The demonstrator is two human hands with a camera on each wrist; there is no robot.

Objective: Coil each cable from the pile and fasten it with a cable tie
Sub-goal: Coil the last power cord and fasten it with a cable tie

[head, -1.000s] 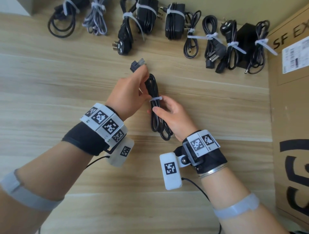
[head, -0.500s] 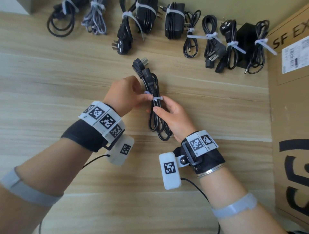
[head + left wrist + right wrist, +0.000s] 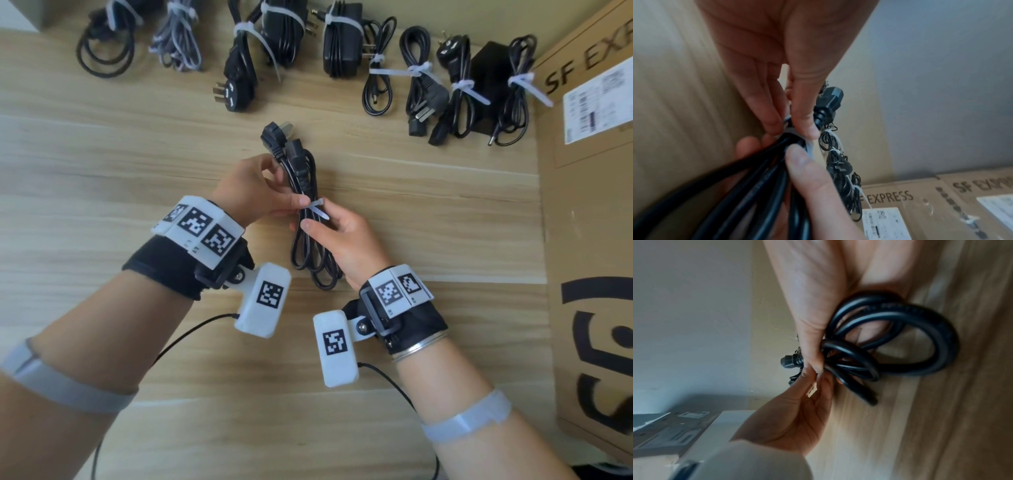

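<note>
Risk at this stage: the cable tie (image 3: 317, 209), not yet seen cinched, could slip from the left hand (image 3: 255, 192) fingers pinching it, letting the loops spring apart. Right hand (image 3: 342, 243) grips the coiled cable (image 3: 305, 205) mid-bundle, above the tabletop (image 3: 102, 164). Cable: black, folded into long loops, both plugs at the far end.

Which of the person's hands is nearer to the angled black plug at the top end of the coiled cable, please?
Left. The left hand sits just beside the angled black plug, fingers at the coil's upper part; the right hand holds the coil lower down.
</note>
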